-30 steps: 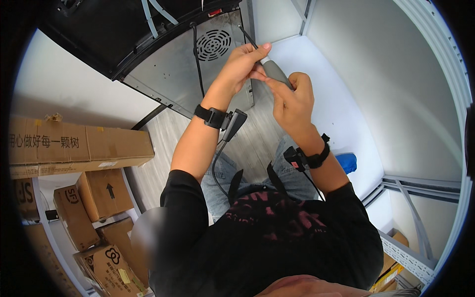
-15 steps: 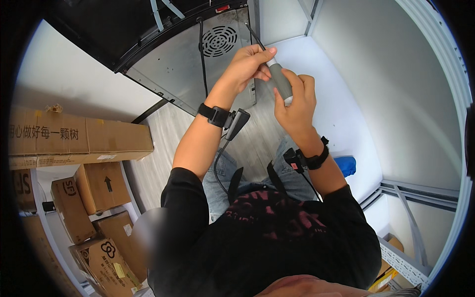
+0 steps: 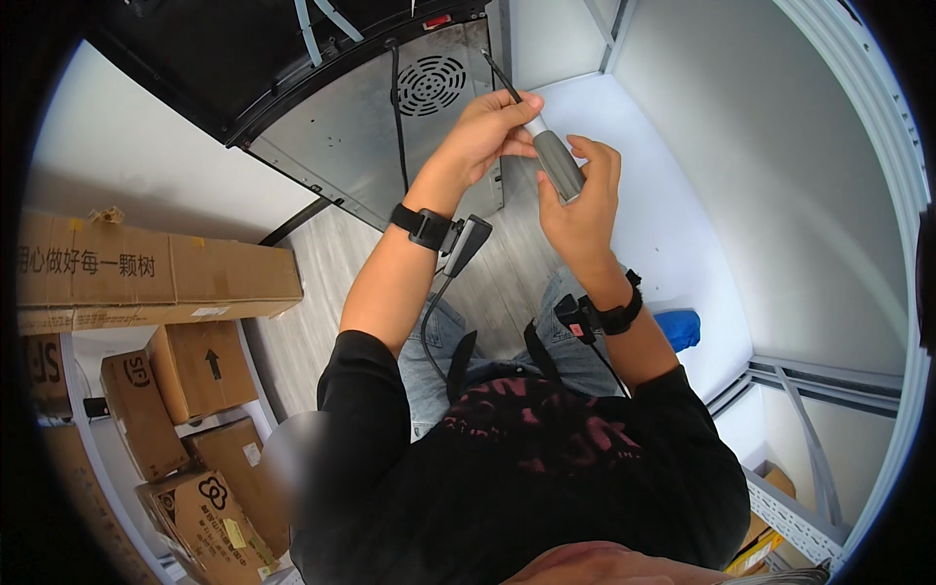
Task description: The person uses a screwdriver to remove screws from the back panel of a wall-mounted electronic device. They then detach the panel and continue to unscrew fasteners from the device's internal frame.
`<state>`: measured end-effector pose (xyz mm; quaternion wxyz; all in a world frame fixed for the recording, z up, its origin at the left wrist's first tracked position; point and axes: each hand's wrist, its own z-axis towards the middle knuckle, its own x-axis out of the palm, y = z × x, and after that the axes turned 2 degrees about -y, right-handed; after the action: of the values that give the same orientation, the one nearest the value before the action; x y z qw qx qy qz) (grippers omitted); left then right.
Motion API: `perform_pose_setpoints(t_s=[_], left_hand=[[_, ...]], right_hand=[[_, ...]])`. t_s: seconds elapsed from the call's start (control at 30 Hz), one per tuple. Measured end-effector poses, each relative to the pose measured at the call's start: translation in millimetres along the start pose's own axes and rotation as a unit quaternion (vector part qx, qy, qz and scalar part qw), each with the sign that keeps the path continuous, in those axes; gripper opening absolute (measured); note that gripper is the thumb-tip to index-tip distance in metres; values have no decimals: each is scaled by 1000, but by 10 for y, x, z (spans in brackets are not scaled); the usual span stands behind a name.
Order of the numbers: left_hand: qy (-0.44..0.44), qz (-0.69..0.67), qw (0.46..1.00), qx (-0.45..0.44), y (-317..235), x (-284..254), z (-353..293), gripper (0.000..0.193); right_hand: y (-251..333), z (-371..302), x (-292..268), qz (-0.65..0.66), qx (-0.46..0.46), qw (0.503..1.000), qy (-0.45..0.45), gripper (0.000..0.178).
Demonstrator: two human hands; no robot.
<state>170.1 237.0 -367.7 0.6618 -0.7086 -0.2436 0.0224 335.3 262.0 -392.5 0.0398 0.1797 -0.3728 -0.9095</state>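
Guiding the long screwdriver with a grey handle, pale collar and thin dark shaft (image 3: 559, 164) looks like the step in hand, and it should go best with handle and shaft held in one straight line, so the tip does not slip sideways. The tool lies between the two hands, slanting up and leftward, its tip near the right edge of the flat silver metal panel (image 3: 341, 141); whether tip and panel touch, I cannot tell. The left hand (image 3: 490, 130) has its grip closed around the tool at the collar and lower shaft, thumb uppermost; a light hold there would steady the shaft yet let it spin. The right hand (image 3: 583, 210) curves about the handle's butt, thumb to one side and fingers to the other, a fairly loose grip whose contact I cannot make out; even pressure along the shaft from that palm would help. The left forearm reaches forward and slants inward, while the right one rises more steeply, fingers pointing up. Farther out, a thin black cable (image 3: 398, 117) hangs left of the round slotted vent (image 3: 429, 86), well apart from the tip.
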Motion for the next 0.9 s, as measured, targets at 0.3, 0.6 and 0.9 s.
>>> perform_pose_setpoints(t_s=[0.3,0.6,0.9], left_hand=[[-6,-30,1000,6,-9,-37,-33,36],[-111,-168,977,71,-48,-205,259,24],[-175,-194,964,41,-19,-239,416,29]], right_hand=[[-108,101,-38,323,339,876,117,38],[-222,-24,100,125,178,975,52,45],[-254,-39,94,109,155,981,47,44]])
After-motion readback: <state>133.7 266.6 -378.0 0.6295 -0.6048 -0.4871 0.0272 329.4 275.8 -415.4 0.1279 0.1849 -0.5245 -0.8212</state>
